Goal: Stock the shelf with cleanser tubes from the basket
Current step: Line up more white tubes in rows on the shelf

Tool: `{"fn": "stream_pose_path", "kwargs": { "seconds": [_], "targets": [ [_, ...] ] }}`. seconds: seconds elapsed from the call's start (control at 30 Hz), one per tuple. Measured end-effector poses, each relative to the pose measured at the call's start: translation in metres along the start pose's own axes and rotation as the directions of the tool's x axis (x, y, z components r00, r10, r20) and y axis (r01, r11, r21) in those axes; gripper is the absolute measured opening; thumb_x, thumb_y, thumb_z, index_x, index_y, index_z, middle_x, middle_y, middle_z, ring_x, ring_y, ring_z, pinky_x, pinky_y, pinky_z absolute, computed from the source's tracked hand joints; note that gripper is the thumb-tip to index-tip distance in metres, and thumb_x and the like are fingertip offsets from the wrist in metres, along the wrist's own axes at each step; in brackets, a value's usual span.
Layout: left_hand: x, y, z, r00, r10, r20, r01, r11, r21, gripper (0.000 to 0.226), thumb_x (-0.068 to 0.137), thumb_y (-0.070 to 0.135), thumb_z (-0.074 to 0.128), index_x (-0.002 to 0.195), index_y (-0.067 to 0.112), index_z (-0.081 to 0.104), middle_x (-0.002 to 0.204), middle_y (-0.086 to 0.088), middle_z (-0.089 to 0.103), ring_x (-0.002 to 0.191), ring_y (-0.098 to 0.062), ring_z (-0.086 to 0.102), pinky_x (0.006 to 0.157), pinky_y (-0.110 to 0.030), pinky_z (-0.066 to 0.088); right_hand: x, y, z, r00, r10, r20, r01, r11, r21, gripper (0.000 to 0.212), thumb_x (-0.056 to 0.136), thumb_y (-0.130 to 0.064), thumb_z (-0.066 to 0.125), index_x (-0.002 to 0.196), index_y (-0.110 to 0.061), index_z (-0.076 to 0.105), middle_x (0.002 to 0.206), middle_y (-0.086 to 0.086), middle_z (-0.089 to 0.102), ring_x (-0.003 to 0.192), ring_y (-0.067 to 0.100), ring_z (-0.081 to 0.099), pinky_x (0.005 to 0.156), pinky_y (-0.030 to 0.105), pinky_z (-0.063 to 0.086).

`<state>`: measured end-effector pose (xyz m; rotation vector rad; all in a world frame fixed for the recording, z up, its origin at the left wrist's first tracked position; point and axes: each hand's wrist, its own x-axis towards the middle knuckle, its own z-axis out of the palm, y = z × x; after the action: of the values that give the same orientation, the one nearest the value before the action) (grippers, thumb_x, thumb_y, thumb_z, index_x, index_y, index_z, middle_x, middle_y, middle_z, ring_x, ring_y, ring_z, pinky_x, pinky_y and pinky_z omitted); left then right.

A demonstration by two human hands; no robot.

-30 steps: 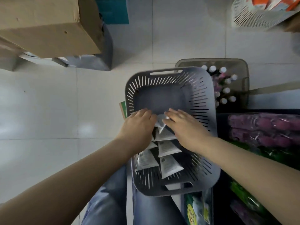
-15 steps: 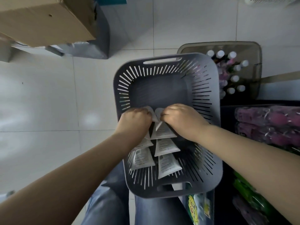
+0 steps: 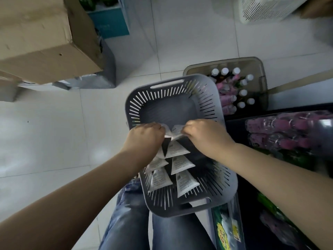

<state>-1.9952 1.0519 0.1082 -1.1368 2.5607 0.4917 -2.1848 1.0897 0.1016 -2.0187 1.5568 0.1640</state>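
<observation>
Tiles (image 3: 45, 132), pale and glossy, spread left of the grey slotted basket (image 3: 137, 103), and a cardboard box (image 3: 39, 38) beyond them is cut off by the frame edge. Inside the basket, white cleanser tubes (image 3: 180, 164) lie in two overlapping columns, their print too small to read. The left hand (image 3: 144, 139) and right hand (image 3: 207, 138) curl over the farthest tubes, fingers pinching the crimped ends, fingertips hidden underneath. Right of the basket, a brown bin (image 3: 259, 69) holds capped bottles, and a dark shelf (image 3: 236, 127) carries pink packs (image 3: 288, 134).
</observation>
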Motion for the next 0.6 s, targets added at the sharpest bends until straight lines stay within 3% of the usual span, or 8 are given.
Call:
{"fn": "stream_pose_path", "kwargs": {
  "seconds": [0.2, 0.27, 0.33, 0.37, 0.5, 0.6],
  "targets": [
    [-0.022, 0.003, -0.060, 0.997, 0.061, -0.041, -0.055, 0.990, 0.128, 0.033, 0.043, 0.007, 0.082, 0.072, 0.020, 0.071, 0.062, 0.005, 0.065, 0.051, -0.018, 0.065, 0.039, -0.023, 0.046, -0.040, -0.029, -0.046, 0.977, 0.172, -0.125, -0.155, 0.978, 0.138, 0.022, 0.095, -0.019, 0.051, 0.101, -0.013, 0.071, 0.100, 0.000, 0.068, 0.089, 0.022, 0.064, 0.074, 0.038, 0.052],
    [-0.033, 0.006, -0.082, 0.997, 0.073, -0.039, -0.067, 0.988, 0.140, 0.032, 0.060, 0.009, 0.079, 0.088, 0.020, 0.070, 0.079, 0.004, 0.069, 0.069, -0.020, 0.069, 0.053, -0.027, 0.052, -0.058, -0.042, -0.060, 0.952, 0.250, -0.175, -0.217, 0.958, 0.186, 0.021, 0.095, -0.019, 0.052, 0.099, -0.013, 0.071, 0.099, 0.000, 0.068, 0.087, 0.023, 0.064, 0.074, 0.040, 0.052],
    [-0.043, 0.006, -0.098, 0.993, 0.106, -0.043, -0.097, 0.981, 0.165, 0.032, 0.083, 0.010, 0.058, 0.114, 0.020, 0.061, 0.107, 0.002, 0.066, 0.099, -0.022, 0.064, 0.075, -0.031, 0.050, -0.076, -0.058, -0.071, 0.919, 0.323, -0.226, -0.279, 0.938, 0.207, 0.019, 0.094, -0.019, 0.053, 0.098, -0.014, 0.071, 0.096, 0.000, 0.068, 0.084, 0.022, 0.063, 0.073, 0.041, 0.052],
    [-0.049, 0.007, -0.109, 0.993, 0.114, -0.033, -0.106, 0.978, 0.178, 0.035, 0.087, 0.010, 0.052, 0.120, 0.021, 0.057, 0.114, 0.003, 0.063, 0.106, -0.022, 0.061, 0.078, -0.031, 0.047, -0.087, -0.067, -0.077, 0.900, 0.357, -0.250, -0.310, 0.927, 0.210, 0.019, 0.094, -0.019, 0.053, 0.098, -0.014, 0.071, 0.095, 0.000, 0.068, 0.083, 0.022, 0.063, 0.072, 0.041, 0.052],
    [-0.078, 0.017, -0.151, 0.974, 0.216, -0.070, -0.188, 0.939, 0.288, 0.033, 0.089, 0.012, 0.051, 0.120, 0.024, 0.054, 0.117, 0.004, 0.061, 0.109, -0.022, 0.060, 0.072, -0.029, 0.040, -0.133, -0.109, -0.096, 0.796, 0.501, -0.339, -0.436, 0.864, 0.252, 0.016, 0.092, -0.017, 0.056, 0.096, -0.016, 0.071, 0.092, -0.001, 0.069, 0.082, 0.018, 0.062, 0.069, 0.033, 0.051],
    [-0.102, 0.027, -0.181, 0.950, 0.307, -0.050, -0.272, 0.897, 0.350, 0.034, 0.088, 0.009, 0.053, 0.119, 0.022, 0.054, 0.114, 0.001, 0.062, 0.106, -0.026, 0.061, 0.070, -0.030, 0.040, -0.174, -0.142, -0.113, 0.693, 0.612, -0.382, -0.515, 0.790, 0.333, 0.018, 0.091, -0.016, 0.055, 0.096, -0.014, 0.072, 0.093, 0.002, 0.071, 0.081, 0.018, 0.063, 0.068, 0.035, 0.053]
  ]
}}
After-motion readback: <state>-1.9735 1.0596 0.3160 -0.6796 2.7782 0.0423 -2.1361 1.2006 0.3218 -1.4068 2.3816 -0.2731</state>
